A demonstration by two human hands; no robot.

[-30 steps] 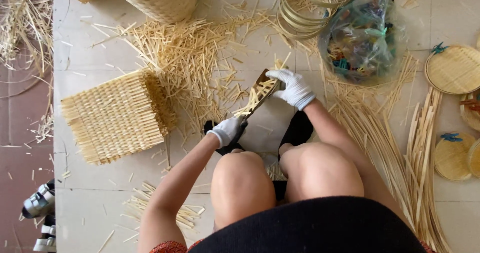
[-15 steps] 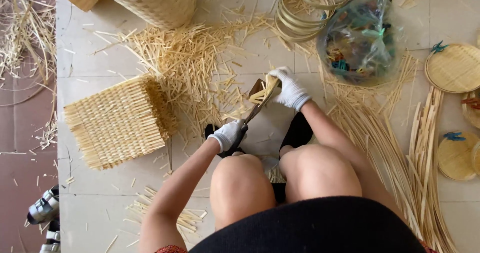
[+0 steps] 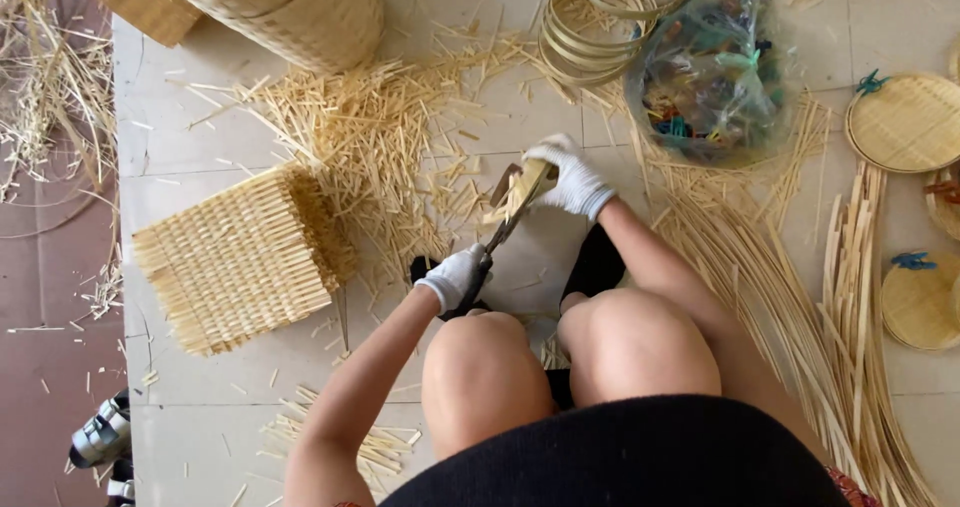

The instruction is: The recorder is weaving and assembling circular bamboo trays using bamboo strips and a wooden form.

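Tiled floor [image 3: 200, 137]: left hand [image 3: 455, 277] grips shears [image 3: 495, 242], right hand [image 3: 570, 177] grips bamboo strips [image 3: 525, 187].

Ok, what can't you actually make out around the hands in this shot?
- Head view: the tool handle is hidden inside the gloved left hand.
- How many bamboo strips the right hand holds: covered by the glove, too small to count.
- Bag contents: blurred by crinkled plastic.
- Large basket: cut off by the top edge.
- Feet: hidden by the knees.
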